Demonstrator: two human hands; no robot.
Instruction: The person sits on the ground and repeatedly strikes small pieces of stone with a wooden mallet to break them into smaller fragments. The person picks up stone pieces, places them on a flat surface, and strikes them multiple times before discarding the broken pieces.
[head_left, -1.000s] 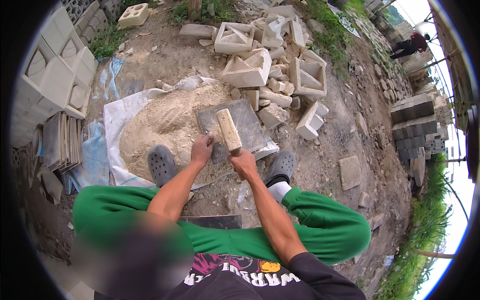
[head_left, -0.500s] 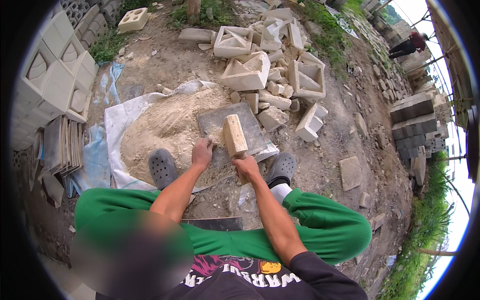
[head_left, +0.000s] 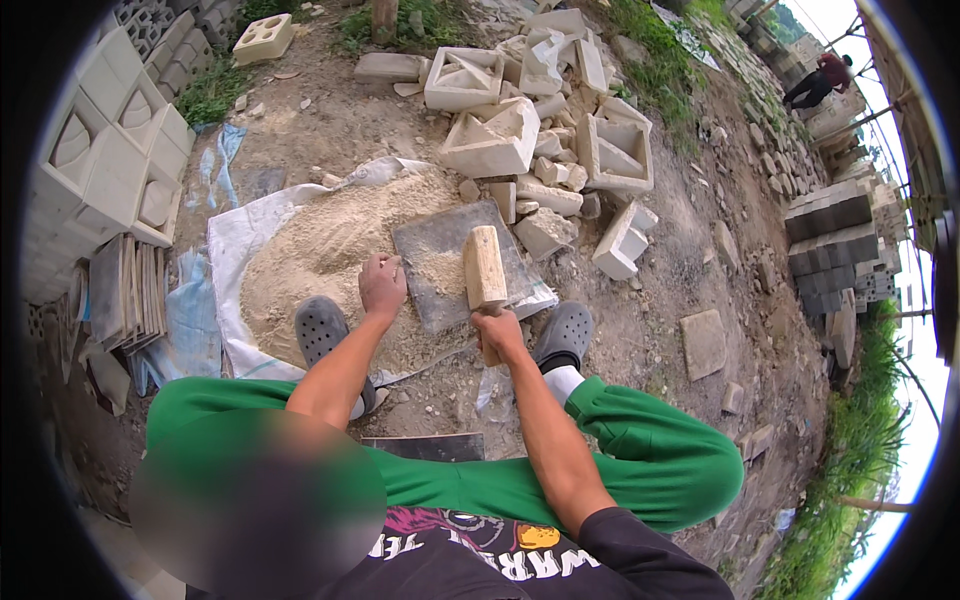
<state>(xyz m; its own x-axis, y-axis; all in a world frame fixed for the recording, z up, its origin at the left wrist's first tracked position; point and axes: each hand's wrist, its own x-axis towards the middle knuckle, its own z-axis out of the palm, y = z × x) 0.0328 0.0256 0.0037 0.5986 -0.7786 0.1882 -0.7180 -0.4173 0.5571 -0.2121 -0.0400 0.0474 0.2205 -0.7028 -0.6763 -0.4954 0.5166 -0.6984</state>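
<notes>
While the person squats over the grey slab (head_left: pixel 455 262), the right hand (head_left: pixel 497 333) is clamped round the handle of a wooden mallet (head_left: pixel 484 268), whose block head stands raised just above the slab's right half; the left hand (head_left: pixel 383 285) is curled shut at the slab's left edge, pressing on it or on the sand there, though I cannot tell whether it grips anything; a small heap of sand lies on the slab, and the big sand pile (head_left: pixel 320 255) on its white sheet (head_left: pixel 232 240) spreads left of the slab; broken blocks (head_left: pixel 545 150) lie beyond the slab. The step in hand looks like tamping sand on the slab; the next move seems to call for a square, controlled blow, the left hand kept out from under the mallet.
</notes>
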